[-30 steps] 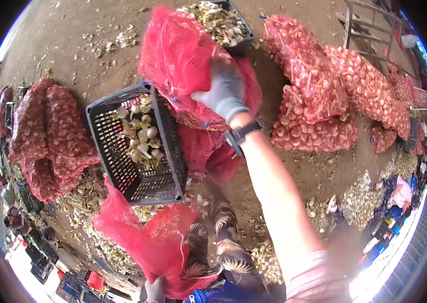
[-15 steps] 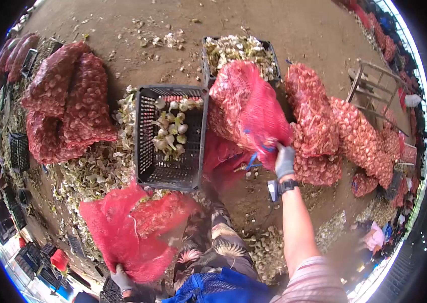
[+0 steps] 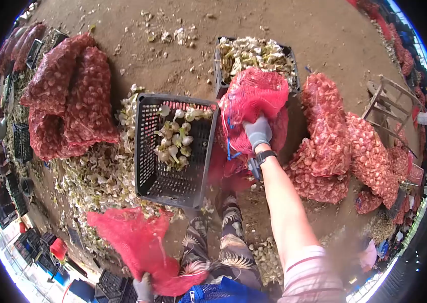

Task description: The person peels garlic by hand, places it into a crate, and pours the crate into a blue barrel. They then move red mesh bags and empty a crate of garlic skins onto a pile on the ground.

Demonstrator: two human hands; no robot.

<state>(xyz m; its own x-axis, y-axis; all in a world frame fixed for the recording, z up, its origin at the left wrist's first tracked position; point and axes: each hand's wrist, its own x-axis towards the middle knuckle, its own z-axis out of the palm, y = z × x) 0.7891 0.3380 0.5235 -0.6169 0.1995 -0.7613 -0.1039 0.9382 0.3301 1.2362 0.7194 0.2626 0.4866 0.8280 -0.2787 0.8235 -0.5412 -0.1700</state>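
My right hand (image 3: 259, 132), in a grey glove, is closed on the gathered mesh of a red net sack (image 3: 254, 91) that stands right of the black crate, with blue string at its side. A loose red net bag (image 3: 137, 242) hangs from my gloved left hand (image 3: 144, 289) at the bottom left; its fingers are closed on the mesh edge. Between the two, the black plastic crate (image 3: 173, 191) holds several garlic bulbs (image 3: 174, 141) with stems. More red mesh lies beside the crate, under the sack.
Full red sacks stand at the left (image 3: 89, 96) and right (image 3: 324, 126). Behind is a crate of garlic scraps (image 3: 256, 55). Loose garlic and peelings (image 3: 97, 174) cover the floor left of the black crate. A metal frame (image 3: 390, 106) stands at the far right.
My right hand has moved left and up, pushing the sack's mesh back over itself. My left hand has shifted right and down with the loose bag, which now hangs narrower.
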